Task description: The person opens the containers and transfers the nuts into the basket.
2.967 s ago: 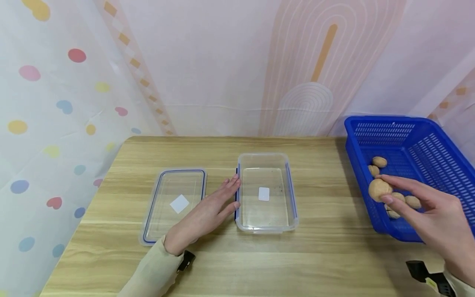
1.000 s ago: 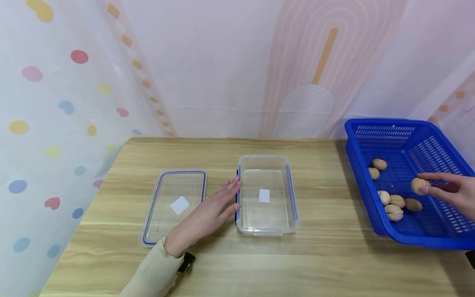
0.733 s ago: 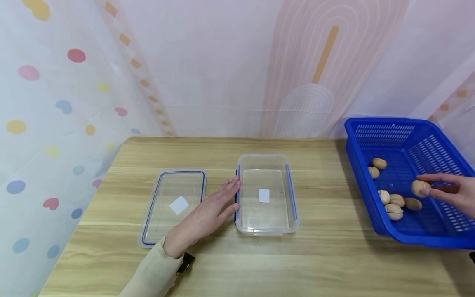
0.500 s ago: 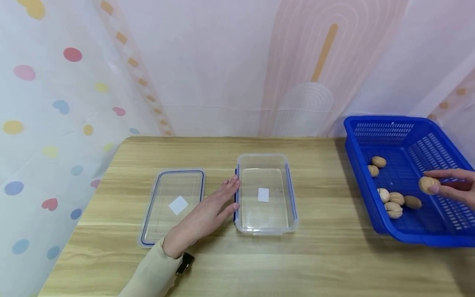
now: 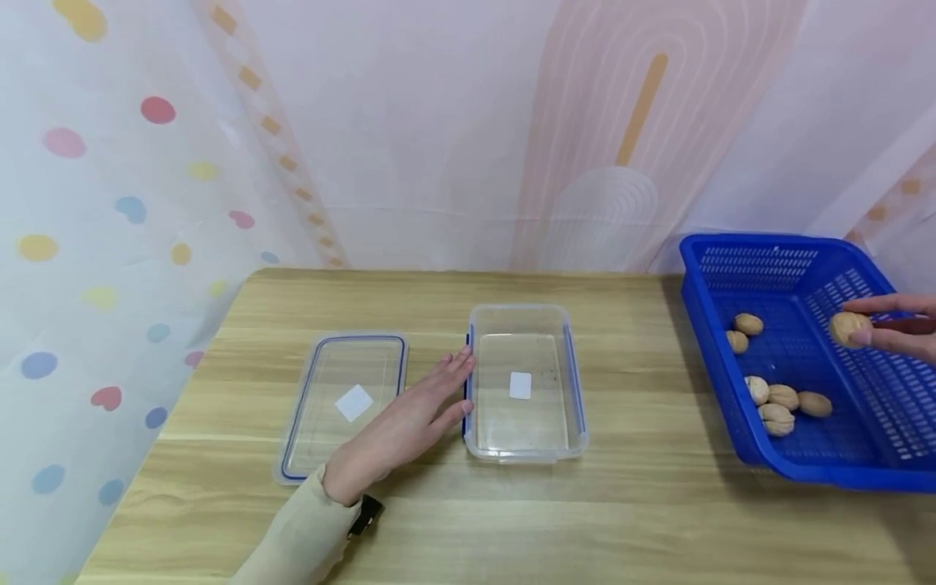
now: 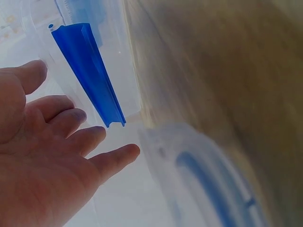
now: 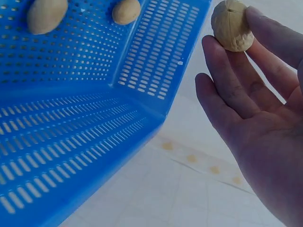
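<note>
Between thumb and fingers my right hand [image 5: 903, 325] pinches a walnut [image 5: 850, 329] over the right part of the blue basket [image 5: 760, 443]. The right wrist view shows the same walnut [image 7: 232, 26] at the fingertips, with the basket wall beside it. Several walnuts [image 5: 783, 397] lie on the basket floor toward its left side. My left hand [image 5: 402, 426] has its fingers extended, and their tips touch the left side of a clear plastic container [image 5: 522, 439]. A blue side clip [image 6: 90, 71] of that container is near the fingers in the left wrist view.
A clear lid [image 5: 344, 443] with a blue seal lies on the wooden table [image 5: 643, 520], left of the container and partly under the left forearm. White paper labels show on the lid and in the container. A patterned curtain [image 5: 417, 130] hangs behind the table.
The right hand, pinching the walnut, has moved from the basket's left side to the right and, lately, slightly farther back. The left hand and the container stay in place.
</note>
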